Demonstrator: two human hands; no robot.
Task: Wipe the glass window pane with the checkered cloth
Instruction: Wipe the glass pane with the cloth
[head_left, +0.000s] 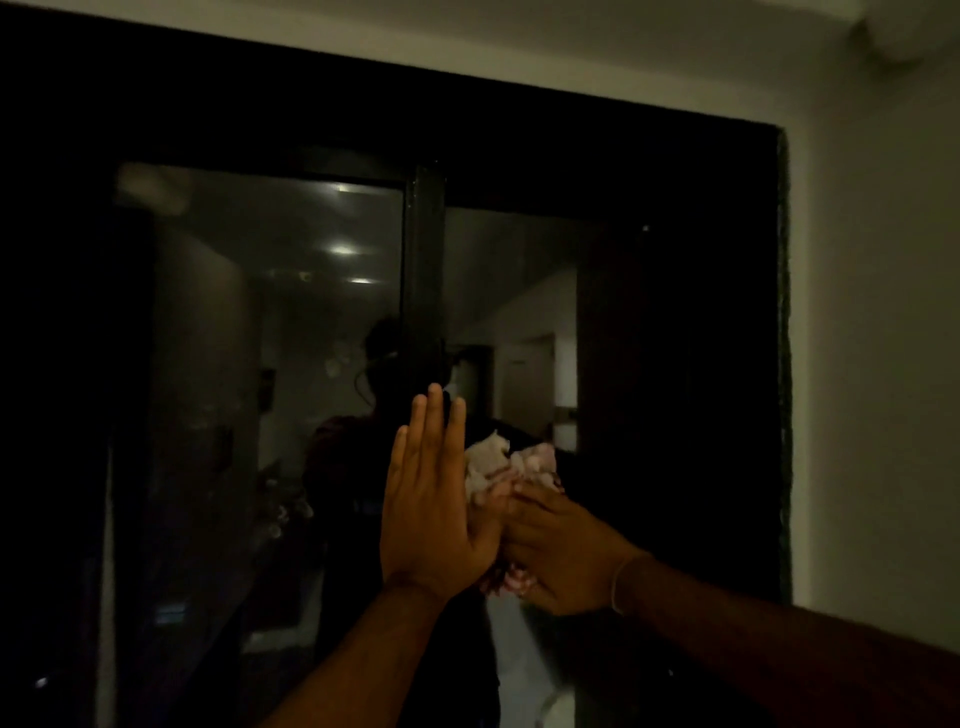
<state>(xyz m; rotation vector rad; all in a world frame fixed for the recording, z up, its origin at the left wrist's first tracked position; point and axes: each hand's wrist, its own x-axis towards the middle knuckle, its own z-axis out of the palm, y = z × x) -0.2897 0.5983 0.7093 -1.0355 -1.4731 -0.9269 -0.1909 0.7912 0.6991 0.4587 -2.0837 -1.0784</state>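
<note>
The glass window pane (519, 291) is dark and reflects the room behind me. A black vertical bar (423, 270) splits it into a left and a right pane. My left hand (431, 499) lies flat, fingers straight and pointing up, on the bar's lower part. Just to its right, my right hand (558, 551) presses a bunched pale pink-and-white cloth (511, 462) against the right pane. The cloth sticks out above my fingers and a little below the palm. Its checks are hard to make out in the dim light.
A thick black window frame (701, 156) surrounds the glass. A pale wall (872, 338) runs along the right side, and the ceiling (467, 36) is above. A thin bracelet (623, 577) circles my right wrist. The scene is very dark.
</note>
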